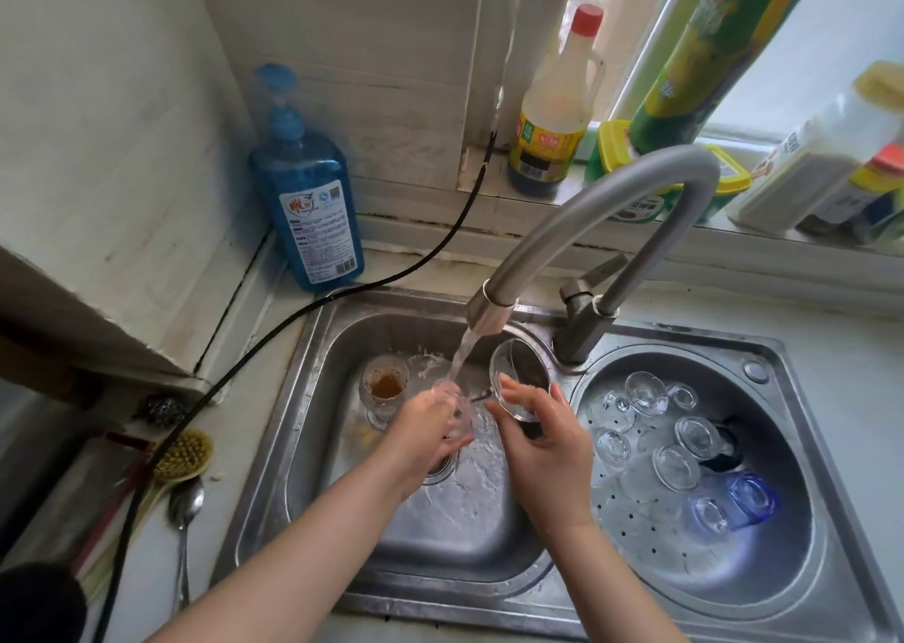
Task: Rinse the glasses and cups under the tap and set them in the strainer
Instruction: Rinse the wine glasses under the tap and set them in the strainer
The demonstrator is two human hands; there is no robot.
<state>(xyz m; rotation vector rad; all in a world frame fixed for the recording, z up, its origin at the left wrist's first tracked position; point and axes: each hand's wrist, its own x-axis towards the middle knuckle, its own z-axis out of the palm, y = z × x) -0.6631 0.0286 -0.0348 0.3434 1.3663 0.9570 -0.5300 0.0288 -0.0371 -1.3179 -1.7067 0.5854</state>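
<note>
white walls and a window sill with bottles point(553, 104) sit behind a steel sink point(303, 397) that has two bowls. water runs from the grey tap point(601, 231) into the left bowl.

the left hand point(425, 427) holds a small clear glass point(452, 400) right under the water. its fingers are curled round the glass. the right hand point(543, 442) holds a clear cup point(513, 378) just beside the stream, tipped on its side with its open mouth facing the tap. its fingers and thumb wrap round the bottom of the cup.

one more glass with brown stuff point(385, 385) in it stands up in the left bowl, just left of the hands. another clear glass behind it is hard to make out.

the round strainer point(650, 530) with little holes sits in the right bowl. many clear glasses point(677, 466) lie in it, close together, and a blue glass point(753, 498) lies near the front.

a blue soap bottle point(308, 202) stands in the corner. a brush point(183, 456) and a spoon point(185, 520) lie on the counter to the left of the sink. a black cord point(391, 278) runs by them.
</note>
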